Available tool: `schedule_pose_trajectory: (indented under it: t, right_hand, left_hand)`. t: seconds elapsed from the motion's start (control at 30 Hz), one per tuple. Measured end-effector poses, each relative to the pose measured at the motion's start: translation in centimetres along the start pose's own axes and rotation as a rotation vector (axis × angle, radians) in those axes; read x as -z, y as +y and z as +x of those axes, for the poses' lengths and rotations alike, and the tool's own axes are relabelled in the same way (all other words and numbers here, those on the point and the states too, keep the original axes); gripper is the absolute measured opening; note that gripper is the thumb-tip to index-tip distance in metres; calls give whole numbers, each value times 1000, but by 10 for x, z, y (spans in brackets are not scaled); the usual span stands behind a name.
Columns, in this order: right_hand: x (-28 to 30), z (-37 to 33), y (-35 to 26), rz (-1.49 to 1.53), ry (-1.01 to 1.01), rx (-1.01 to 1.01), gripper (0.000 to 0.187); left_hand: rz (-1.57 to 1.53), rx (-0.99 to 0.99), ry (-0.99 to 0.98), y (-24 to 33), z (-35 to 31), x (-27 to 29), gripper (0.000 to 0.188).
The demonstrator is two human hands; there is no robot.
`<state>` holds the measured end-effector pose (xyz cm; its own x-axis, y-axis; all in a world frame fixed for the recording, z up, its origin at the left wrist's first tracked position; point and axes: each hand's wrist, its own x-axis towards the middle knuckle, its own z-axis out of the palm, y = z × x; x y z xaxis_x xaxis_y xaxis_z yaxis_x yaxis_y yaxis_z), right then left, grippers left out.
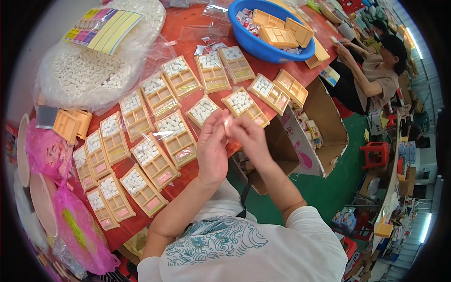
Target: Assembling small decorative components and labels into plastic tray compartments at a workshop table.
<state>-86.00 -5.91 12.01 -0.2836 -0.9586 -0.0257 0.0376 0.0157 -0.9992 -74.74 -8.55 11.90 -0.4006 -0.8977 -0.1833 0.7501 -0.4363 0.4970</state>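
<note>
My left hand (213, 152) and my right hand (250, 137) meet in front of me, fingertips pinched together around a small, pale pinkish piece (227, 123) too tiny to name. Beneath them, a tan compartment tray (202, 109) with white pieces is partly hidden by the left hand. Just beyond the right hand lies another tray (253, 113), its large section full of small white blocks (240, 100). Several similar trays (141, 123) spread across the red table (181, 184); many hold a pink or yellow-green packet in one small section.
A large clear bag of white blocks (77, 70) lies far left under a colourful printed sheet (112, 30). At the back stands a blue basin (242, 40) of trays and packets. Pink bags (77, 230) hang at left. An open cardboard box (331, 152) stands right; a person (376, 77) sits beyond.
</note>
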Motion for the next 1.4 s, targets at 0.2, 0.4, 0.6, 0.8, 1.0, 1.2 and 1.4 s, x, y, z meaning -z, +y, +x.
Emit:
schedule_pose_trajectory:
  t: [0.2, 0.4, 0.6, 0.8, 1.0, 1.2, 1.4]
  right_hand:
    - [76, 98, 13, -814, 261, 272, 11]
    - [93, 141, 7, -1575, 173, 674, 22]
    - [86, 161, 10, -1569, -47, 799, 29]
    - [74, 160, 19, -1283, -100, 757, 27]
    - [84, 155, 9, -1346, -172, 737, 24]
    - [74, 151, 6, -1417, -94, 693, 25]
    - [83, 139, 7, -1374, 4, 707, 20]
  left_hand:
    - [86, 113, -1, 25, -18, 7, 38]
    - [121, 115, -11, 57, -40, 31, 34]
    - [139, 49, 56, 94, -60, 55, 27]
    - [122, 2, 186, 133, -85, 87, 27]
    - [284, -250, 235, 201, -107, 104, 26]
    - [1130, -533, 457, 309, -99, 147, 23]
    - [2205, -477, 779, 411, -59, 243, 33]
